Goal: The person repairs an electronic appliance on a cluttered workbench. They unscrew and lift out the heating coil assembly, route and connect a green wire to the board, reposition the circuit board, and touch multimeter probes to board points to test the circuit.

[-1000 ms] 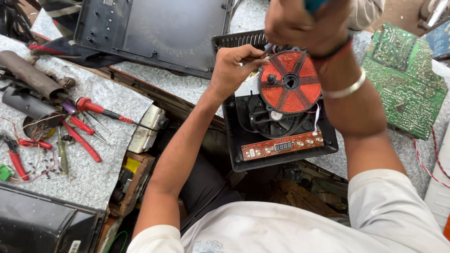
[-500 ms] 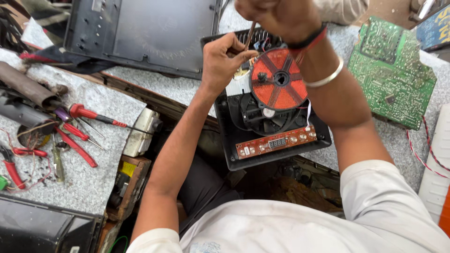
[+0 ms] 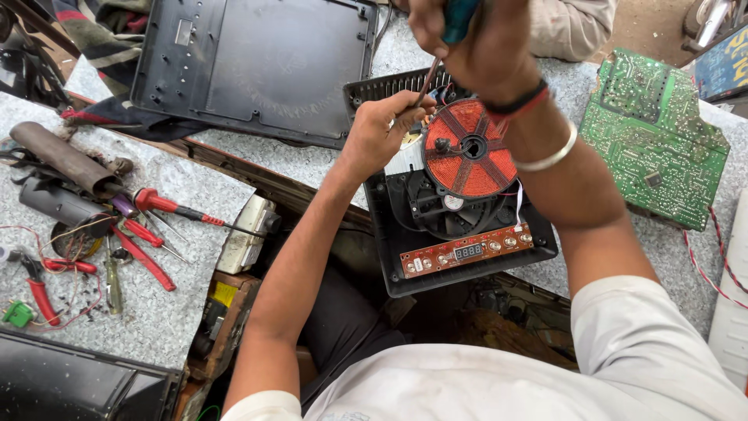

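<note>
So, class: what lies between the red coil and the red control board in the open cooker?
In the head view, a black fan housing lies between the red coil and the control board.

**Clutter around the work area**

A large black plastic cover panel (image 3: 257,66) lies flat at the top of the speckled grey stone desk (image 3: 171,312). To the far right a green rectangular circuit board (image 3: 650,136) rests on the desk, with thin red wire (image 3: 705,269) trailing just beside its lower edge. On the left a red-handled screwdriver (image 3: 175,206) lies near a dark grey metal tube (image 3: 66,160), and red-handled pliers (image 3: 35,288) sit lower down among loose wires. A small green plastic connector (image 3: 17,313) lies near the left edge. A cream-coloured boxy component (image 3: 245,234) sits at the desk's inner edge.
</note>
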Demonstrator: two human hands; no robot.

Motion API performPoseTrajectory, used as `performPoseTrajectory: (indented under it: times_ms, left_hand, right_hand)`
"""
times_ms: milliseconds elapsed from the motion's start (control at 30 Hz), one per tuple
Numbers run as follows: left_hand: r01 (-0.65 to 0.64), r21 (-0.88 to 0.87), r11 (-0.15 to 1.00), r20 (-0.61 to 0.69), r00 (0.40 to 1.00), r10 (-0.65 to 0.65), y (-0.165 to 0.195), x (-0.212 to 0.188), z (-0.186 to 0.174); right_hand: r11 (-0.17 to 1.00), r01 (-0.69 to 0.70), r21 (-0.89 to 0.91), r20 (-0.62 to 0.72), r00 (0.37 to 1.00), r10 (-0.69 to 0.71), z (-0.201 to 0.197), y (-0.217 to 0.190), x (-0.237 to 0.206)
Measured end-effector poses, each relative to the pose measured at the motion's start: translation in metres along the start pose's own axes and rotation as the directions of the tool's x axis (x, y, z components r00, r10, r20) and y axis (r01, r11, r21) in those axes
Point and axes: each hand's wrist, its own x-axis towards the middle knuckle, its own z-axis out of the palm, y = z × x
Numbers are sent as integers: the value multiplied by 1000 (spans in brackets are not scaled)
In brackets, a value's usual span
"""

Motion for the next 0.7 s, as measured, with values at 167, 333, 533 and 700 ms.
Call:
performPoseTrajectory:
  times_ms: [167, 333, 533, 700]
  left_hand:
    - [-1, -8, 1000, 37, 999, 2, 0, -1, -2]
    - [-65, -45, 997, 33, 997, 66, -8, -1, 0]
    - [145, 29, 989, -101, 985, -141, -10, -1, -1]
    - [-69, -41, 997, -112, 992, 64, -13, -4, 4]
  right_hand:
    - [976, 200, -86, -40, 978, -204, 7, 13, -12]
    - [907, -173, 383, 370, 929, 20, -16, 8, 16]
    - [998, -56, -17, 197, 979, 58, 21, 2, 33]
    - [961, 169, -220, -219, 951, -217, 68, -17, -13]
